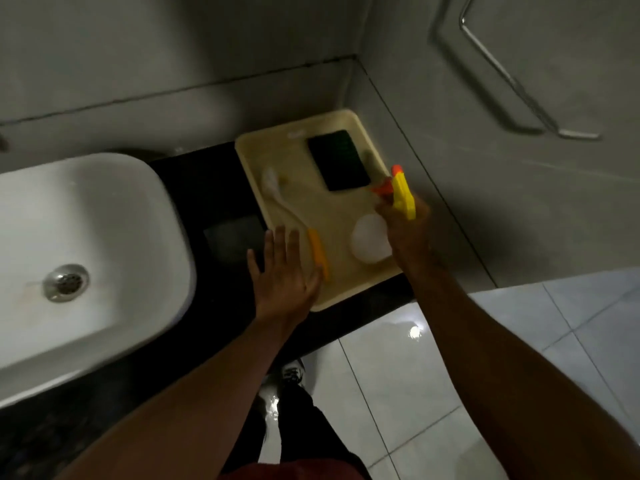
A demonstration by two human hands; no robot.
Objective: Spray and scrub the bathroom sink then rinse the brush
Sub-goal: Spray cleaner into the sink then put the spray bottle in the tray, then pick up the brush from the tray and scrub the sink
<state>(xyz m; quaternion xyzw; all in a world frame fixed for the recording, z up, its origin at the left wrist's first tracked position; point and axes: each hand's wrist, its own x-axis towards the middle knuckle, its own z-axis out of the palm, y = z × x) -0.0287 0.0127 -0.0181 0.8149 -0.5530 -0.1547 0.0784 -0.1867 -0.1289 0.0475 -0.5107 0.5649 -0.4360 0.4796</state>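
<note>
A white basin sink [114, 209] with a metal drain [65, 283] sits at the left on a black counter. To its right a cream tray [251, 152] holds a brush with a white head and orange handle [317, 252], a dark green scrub pad [339, 160] and a clear spray bottle [369, 239] with a yellow and orange trigger head [401, 194]. My right hand [403, 225] is wrapped around the bottle's neck, over the tray's right side. My left hand [282, 271] lies flat, fingers spread, on the tray's near left corner, beside the brush handle.
Grey tiled walls meet in a corner behind the tray. A metal towel rail [512, 81] hangs on the right wall. The black counter [221, 188] ends at a front edge above glossy white floor tiles [398, 393]. My shoe and dark trousers show below.
</note>
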